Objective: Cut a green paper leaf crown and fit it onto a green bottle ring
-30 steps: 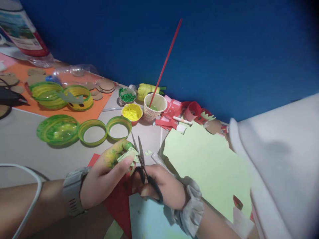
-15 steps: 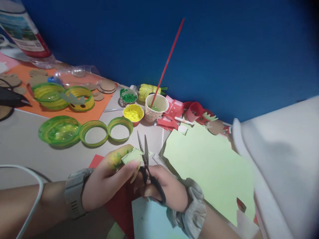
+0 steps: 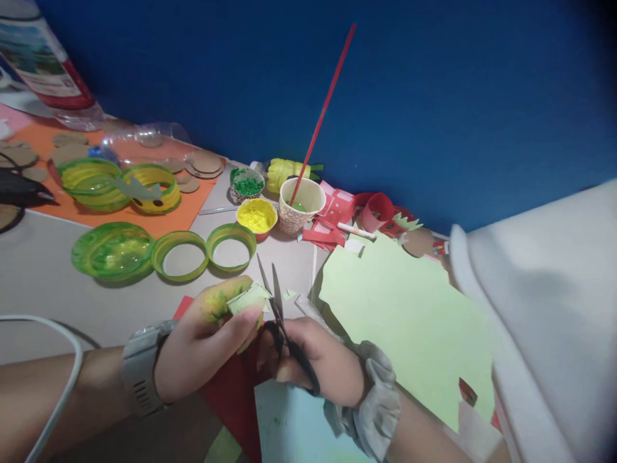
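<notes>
1. Pinches one small stack of pale green paper pieces point(image 3: 248, 299) between thumb and fingers of left hand point(image 3: 200, 354); grips one pair of scissors point(image 3: 278, 315) in right hand point(image 3: 325, 370), fingers curled around the black handles.
2. Shows three paint-and-stick cups behind: green paint cup point(image 3: 240, 197), yellow paint cup point(image 3: 262, 236), and paper cup point(image 3: 292, 224) with one red stick point(image 3: 325, 109); also five green-and-yellow rounds, three in a front row point(image 3: 110, 254), two on orange paper point(image 3: 195, 202).
3. Points scissors away from the wearer, blades parted, long axis slanting from lower right to upper left; keeps them just right of the stack, between both hands.
4. Hides some fingers behind stack and handles; leaves stack count and blade-to-paper contact hard to tell; cuts off labelled bottle point(image 3: 43, 58) and black tool point(image 3: 24, 190) at left edge.
</notes>
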Demonstrator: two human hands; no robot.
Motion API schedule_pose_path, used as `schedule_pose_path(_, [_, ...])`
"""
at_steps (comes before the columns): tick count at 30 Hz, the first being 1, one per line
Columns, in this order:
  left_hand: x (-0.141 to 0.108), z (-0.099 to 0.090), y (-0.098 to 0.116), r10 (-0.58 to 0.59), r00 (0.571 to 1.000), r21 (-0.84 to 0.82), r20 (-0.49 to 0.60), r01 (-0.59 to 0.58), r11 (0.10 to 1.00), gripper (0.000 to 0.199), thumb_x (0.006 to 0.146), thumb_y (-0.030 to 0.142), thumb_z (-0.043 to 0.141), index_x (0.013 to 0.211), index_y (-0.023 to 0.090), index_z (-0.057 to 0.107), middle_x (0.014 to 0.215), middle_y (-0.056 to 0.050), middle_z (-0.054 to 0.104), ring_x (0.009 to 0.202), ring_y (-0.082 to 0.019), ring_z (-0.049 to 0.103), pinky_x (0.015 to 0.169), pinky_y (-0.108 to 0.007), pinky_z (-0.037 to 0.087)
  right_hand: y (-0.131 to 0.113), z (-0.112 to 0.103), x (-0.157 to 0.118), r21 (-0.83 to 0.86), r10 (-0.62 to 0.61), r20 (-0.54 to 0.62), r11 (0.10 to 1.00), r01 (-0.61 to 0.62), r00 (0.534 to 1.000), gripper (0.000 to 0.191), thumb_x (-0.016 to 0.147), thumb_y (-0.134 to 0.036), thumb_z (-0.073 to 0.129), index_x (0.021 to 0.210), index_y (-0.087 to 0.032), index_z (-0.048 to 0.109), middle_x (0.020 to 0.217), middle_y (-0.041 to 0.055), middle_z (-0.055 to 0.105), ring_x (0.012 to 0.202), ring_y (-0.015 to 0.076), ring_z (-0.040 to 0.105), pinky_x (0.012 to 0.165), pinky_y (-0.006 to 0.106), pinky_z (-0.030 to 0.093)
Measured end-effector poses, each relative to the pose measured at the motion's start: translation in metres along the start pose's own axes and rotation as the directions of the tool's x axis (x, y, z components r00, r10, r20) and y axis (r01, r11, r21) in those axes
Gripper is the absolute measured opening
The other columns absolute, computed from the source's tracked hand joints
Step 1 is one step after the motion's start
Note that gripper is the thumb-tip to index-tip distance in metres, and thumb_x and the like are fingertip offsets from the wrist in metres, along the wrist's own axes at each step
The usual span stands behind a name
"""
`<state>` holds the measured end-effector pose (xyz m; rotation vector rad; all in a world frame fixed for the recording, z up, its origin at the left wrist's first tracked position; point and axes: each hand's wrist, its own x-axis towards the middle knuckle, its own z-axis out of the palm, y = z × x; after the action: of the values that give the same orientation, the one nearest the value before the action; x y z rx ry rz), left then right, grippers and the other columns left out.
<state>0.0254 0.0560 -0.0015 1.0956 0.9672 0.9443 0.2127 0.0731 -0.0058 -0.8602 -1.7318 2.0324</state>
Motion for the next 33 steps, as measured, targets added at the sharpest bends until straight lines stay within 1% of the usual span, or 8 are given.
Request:
schedule_pose_path(2, [-0.001, 0.0, 0.0, 0.005, 1.0, 0.012, 0.0, -0.005, 1.0, 0.037, 0.091, 0.048, 0.049, 0.067, 0.02, 0.044, 0.055, 0.006, 0.039, 0.048, -0.009, 0.036, 0.044, -0.021, 0.032, 0.0, 0.0, 0.0, -0.002, -0.006, -0.001, 1.0, 0.006, 1.0, 0.057, 0.075, -0.068, 0.06, 0.088, -0.012, 0.067, 0.074, 0.002, 0.06, 0.066, 0.0129, 0.053, 0.068, 0.024, 0.049])
schedule_pose_path(5, [-0.001, -0.001, 0.002, 0.015, 1.0, 0.053, 0.005, -0.015, 0.998, 0.039, 0.091, 0.048, 0.05, 0.065, 0.02, 0.044, 0.054, 0.005, 0.039, 0.047, -0.009, 0.035, 0.044, -0.021, 0.032, -0.002, 0.0, 0.0, -0.028, 0.031, 0.022, 0.999, -0.03, 0.999, 0.059, 0.075, -0.069, 0.06, 0.089, -0.012, 0.066, 0.073, 0.0016, 0.059, 0.064, 0.0125, 0.052, 0.065, 0.024, 0.047])
schedule_pose_path(11, [0.004, 0.002, 0.008, 0.009, 0.995, -0.02, 0.096, -0.007, 1.0, 0.038, 0.091, 0.046, 0.049, 0.063, 0.021, 0.049, 0.053, 0.002, 0.055, 0.049, -0.012, 0.053, 0.049, -0.022, 0.045, -0.004, -0.003, -0.002, -0.046, 0.03, 0.074, 0.999, -0.027, 0.997, 0.061, 0.075, -0.071, 0.058, 0.087, -0.012, 0.063, 0.073, 0.0013, 0.056, 0.064, 0.0124, 0.051, 0.063, 0.025, 0.045])
schedule_pose_path(15, [0.004, 0.003, 0.01, 0.041, 0.993, -0.062, 0.112, -0.034, 0.997, 0.036, 0.091, 0.043, 0.051, 0.063, 0.02, 0.055, 0.053, 0.001, 0.059, 0.05, -0.013, 0.056, 0.049, -0.022, 0.047, -0.002, -0.004, -0.004, -0.046, 0.037, 0.108, 0.998, -0.032, 0.993, 0.06, 0.076, -0.069, 0.058, 0.097, -0.013, 0.061, 0.075, 0.0019, 0.056, 0.065, 0.0133, 0.051, 0.062, 0.025, 0.045])
schedule_pose_path(20, [0.003, 0.002, 0.008, 0.061, 0.989, -0.041, 0.132, -0.056, 0.998, 0.034, 0.092, 0.039, 0.051, 0.065, 0.02, 0.056, 0.056, 0.001, 0.061, 0.052, -0.013, 0.058, 0.051, -0.021, 0.048, 0.0, -0.004, -0.005, 0.031, -0.025, 0.106, 0.999, 0.022, 0.994, 0.053, 0.079, -0.063, 0.06, 0.094, -0.012, 0.062, 0.074, 0.001, 0.055, 0.063, 0.0105, 0.048, 0.06, 0.022, 0.043])
schedule_pose_path(24, [0.003, 0.002, 0.005, 0.095, 0.992, -0.014, 0.082, -0.094, 0.995, 0.035, 0.091, 0.038, 0.053, 0.062, 0.019, 0.056, 0.055, 0.001, 0.06, 0.051, -0.011, 0.055, 0.05, -0.02, 0.045, 0.001, -0.005, -0.004, 0.083, -0.068, 0.108, 0.995, 0.059, 0.992, 0.05, 0.08, -0.059, 0.062, 0.093, -0.011, 0.063, 0.072, -0.0007, 0.052, 0.062, 0.0091, 0.045, 0.06, 0.02, 0.042])
schedule_pose_path(27, [0.003, 0.001, 0.003, 0.098, 0.99, 0.002, 0.101, -0.099, 0.995, 0.034, 0.093, 0.036, 0.051, 0.063, 0.019, 0.055, 0.055, 0.002, 0.057, 0.051, -0.01, 0.052, 0.05, -0.019, 0.042, 0.002, -0.005, -0.004, 0.1, -0.07, 0.113, 0.993, 0.058, 0.991, 0.051, 0.08, -0.06, 0.062, 0.093, -0.01, 0.064, 0.071, -0.0007, 0.051, 0.063, 0.0092, 0.044, 0.061, 0.021, 0.042])
schedule_pose_path(33, [0.0, -0.004, -0.002, 0.09, 0.995, 0.075, 0.047, -0.093, 0.993, 0.035, 0.092, 0.04, 0.051, 0.063, 0.02, 0.05, 0.054, 0.005, 0.042, 0.047, -0.009, 0.037, 0.044, -0.021, 0.032, 0.002, -0.005, -0.003, 0.073, -0.045, 0.096, 0.997, 0.039, 0.994, 0.058, 0.078, -0.065, 0.061, 0.091, -0.009, 0.064, 0.074, 0.0013, 0.053, 0.065, 0.0108, 0.046, 0.062, 0.023, 0.042])
